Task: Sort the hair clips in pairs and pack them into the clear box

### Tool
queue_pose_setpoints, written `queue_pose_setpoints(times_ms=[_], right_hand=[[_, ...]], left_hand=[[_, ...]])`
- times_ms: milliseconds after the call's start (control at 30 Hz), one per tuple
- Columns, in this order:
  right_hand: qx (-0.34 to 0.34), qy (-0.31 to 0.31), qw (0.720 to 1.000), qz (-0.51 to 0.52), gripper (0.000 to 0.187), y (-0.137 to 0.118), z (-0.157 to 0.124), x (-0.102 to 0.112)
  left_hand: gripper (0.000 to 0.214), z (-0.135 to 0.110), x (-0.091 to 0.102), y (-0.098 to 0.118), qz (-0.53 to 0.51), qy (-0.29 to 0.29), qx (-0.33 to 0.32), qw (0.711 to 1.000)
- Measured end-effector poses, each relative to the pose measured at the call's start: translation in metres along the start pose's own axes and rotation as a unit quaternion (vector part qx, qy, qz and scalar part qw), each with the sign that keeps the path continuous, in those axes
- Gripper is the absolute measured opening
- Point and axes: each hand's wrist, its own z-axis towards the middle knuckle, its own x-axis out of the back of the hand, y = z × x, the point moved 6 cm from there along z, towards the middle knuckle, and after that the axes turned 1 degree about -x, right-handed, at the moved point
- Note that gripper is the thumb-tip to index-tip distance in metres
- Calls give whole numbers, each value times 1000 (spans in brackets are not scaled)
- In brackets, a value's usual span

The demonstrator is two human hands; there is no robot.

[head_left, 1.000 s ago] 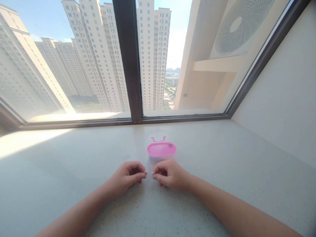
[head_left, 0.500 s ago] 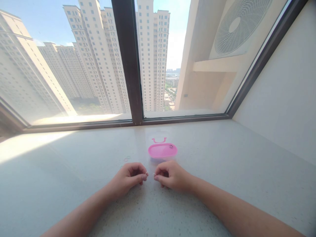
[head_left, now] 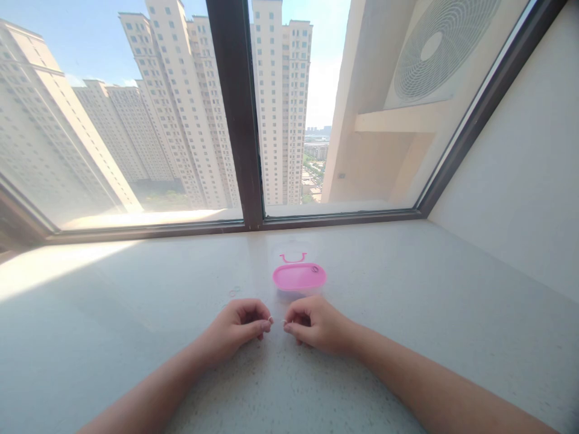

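Observation:
Low over the pale speckled sill, my left hand [head_left: 246, 322] is closed, thumb and forefinger pinching a small whitish curved piece [head_left: 271, 319]. Facing it across a narrow gap, my right hand [head_left: 316, 323] is closed in the same way on another small whitish curved piece [head_left: 284, 322]. Both pieces are mostly hidden by the fingertips, so I cannot tell whether they are full rings. Just beyond the hands stands a clear box with a pink lid [head_left: 296, 278], and a small dark ring-shaped mark or piece [head_left: 315, 269] shows on the lid.
Behind the lid is a pink handle [head_left: 294, 260]. A few faint small rings [head_left: 234, 292] lie on the sill [head_left: 136, 313] beyond my left hand. A dark window frame [head_left: 253, 226] bounds the far edge, and a white wall [head_left: 520, 181] rises at the right.

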Motion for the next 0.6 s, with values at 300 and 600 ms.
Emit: queue_pose_setpoints(times_ms=[300, 600], right_hand=[[4, 0, 1000, -2, 10, 0, 0, 1], [10, 0, 1000, -5, 11, -1, 0, 0]], left_hand=[[16, 1, -1, 2, 2, -1, -3, 1000], [15, 0, -1, 2, 6, -3, 0, 1000]])
